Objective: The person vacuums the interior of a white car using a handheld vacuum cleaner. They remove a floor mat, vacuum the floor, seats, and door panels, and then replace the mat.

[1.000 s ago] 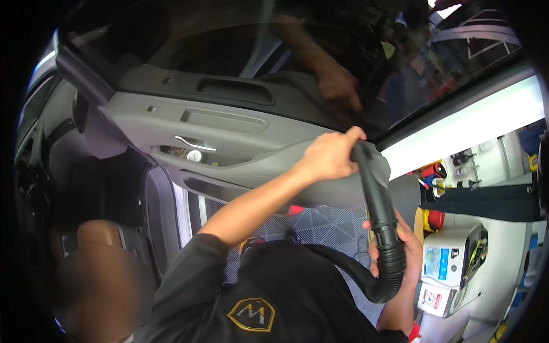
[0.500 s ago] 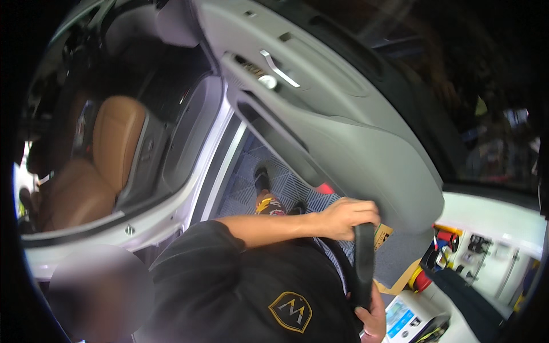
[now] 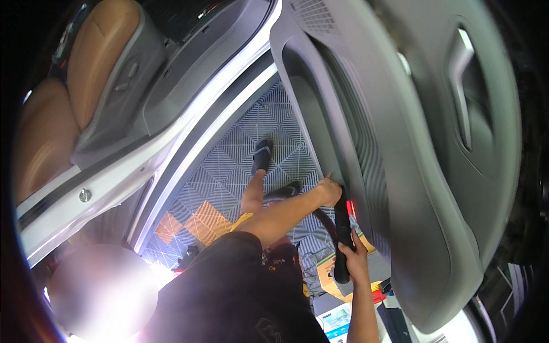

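Observation:
My left hand (image 3: 328, 192) is closed around the upper part of a black vacuum wand (image 3: 342, 220), beside the lower pocket (image 3: 314, 108) of an open car door. Lower down, my right hand (image 3: 355, 257) grips the same wand, its thumb and fingers on either side. A black hose (image 3: 326, 220) curves away from the wand towards my legs. The wand's upper end lies against the pocket's near end and is partly hidden by my left hand. Close by on the door glows a red light (image 3: 350, 209).
The grey door panel (image 3: 423, 217) fills the right side, with a silver door handle (image 3: 462, 86). To the left are the white door sill (image 3: 166, 148) and a brown seat (image 3: 103, 51). Below my hands sit a cardboard box (image 3: 329, 274) and a white machine with a blue screen (image 3: 336, 321).
My view has swung closer to the door. Both hands and the wand have come in beside the door pocket's near end; my right hand and forearm now show more fully.

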`<action>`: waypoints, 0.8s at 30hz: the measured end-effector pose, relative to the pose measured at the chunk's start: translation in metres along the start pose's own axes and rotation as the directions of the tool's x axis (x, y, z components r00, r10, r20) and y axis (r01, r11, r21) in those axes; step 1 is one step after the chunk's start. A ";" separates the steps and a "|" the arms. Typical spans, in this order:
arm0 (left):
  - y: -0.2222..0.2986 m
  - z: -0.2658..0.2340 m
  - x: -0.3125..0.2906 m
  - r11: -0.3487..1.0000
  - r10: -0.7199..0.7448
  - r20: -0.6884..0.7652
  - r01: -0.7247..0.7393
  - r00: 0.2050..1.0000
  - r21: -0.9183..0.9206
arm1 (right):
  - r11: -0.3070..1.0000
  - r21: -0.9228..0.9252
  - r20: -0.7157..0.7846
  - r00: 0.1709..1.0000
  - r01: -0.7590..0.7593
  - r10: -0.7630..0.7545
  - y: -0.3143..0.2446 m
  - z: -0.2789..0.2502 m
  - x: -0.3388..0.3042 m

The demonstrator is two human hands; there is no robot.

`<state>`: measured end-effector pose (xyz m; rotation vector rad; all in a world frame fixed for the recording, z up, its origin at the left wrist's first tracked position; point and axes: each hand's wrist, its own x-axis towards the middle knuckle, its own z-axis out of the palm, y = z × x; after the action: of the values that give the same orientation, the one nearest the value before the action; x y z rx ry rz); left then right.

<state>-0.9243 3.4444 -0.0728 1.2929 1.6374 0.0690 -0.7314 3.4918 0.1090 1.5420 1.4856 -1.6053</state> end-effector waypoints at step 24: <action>-0.236 -0.214 0.024 0.765 -0.526 -0.297 0.596 0.797 0.244 | 0.758 -0.301 -0.177 0.747 0.579 -0.641 -0.177 0.167 0.294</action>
<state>-1.2391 3.4689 -0.1196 0.9888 2.2409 -0.4726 -1.0316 3.4970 -0.1259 1.2320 2.4415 -1.4938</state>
